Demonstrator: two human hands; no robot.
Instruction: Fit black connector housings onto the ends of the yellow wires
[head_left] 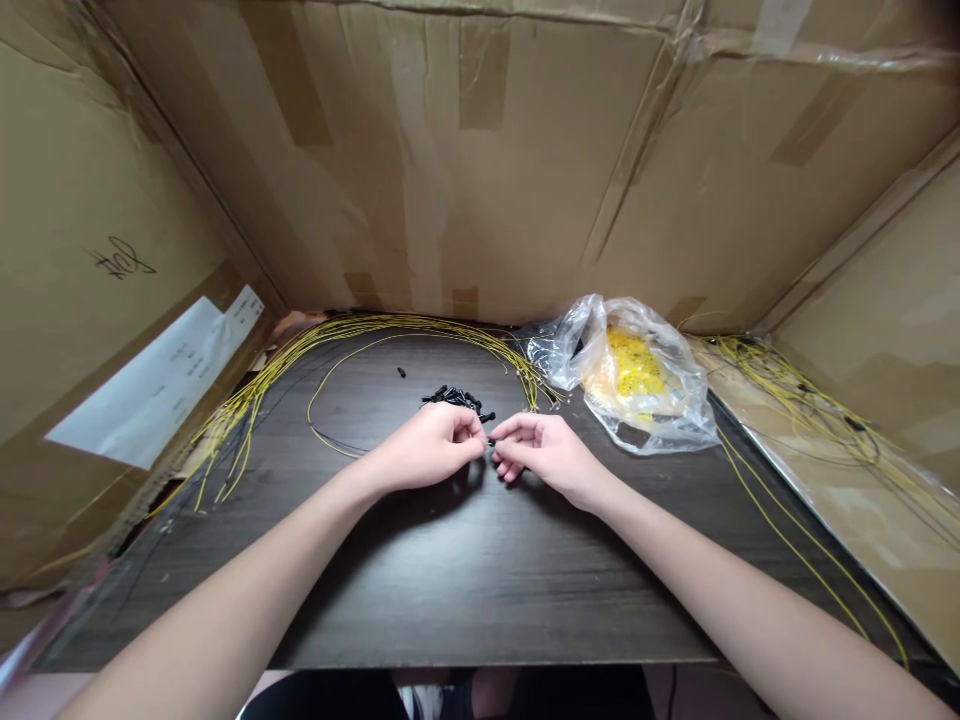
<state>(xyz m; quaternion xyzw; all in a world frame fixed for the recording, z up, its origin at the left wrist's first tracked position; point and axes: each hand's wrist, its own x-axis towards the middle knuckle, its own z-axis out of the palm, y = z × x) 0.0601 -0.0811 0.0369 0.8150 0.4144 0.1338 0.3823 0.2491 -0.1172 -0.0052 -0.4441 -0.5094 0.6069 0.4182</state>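
My left hand (427,447) is curled in with its fingertips together, and my right hand (544,455) faces it with the fingers half bent. The two hands are almost touching, just above the dark wood table (480,600). A small black piece (491,441) shows at the fingertips between them, but I cannot tell whether either hand is clamped on it. Just beyond my left hand lies a heap of small black parts (454,398), and one loose black part (401,372) sits a little apart from it, farther from the hand. Thin yellow wires (352,330) sweep in a wide arc around the far side of the heap. Beyond my right hand is a clear plastic bag (637,390) with something yellow inside. Farther right, two yellow strands (795,545) run toward me, and more tangled yellow wires (795,410) lie on a cardboard sheet (847,500). Taped cardboard walls (420,170) rise behind and beside the table, with a white paper (150,385) on the left one.
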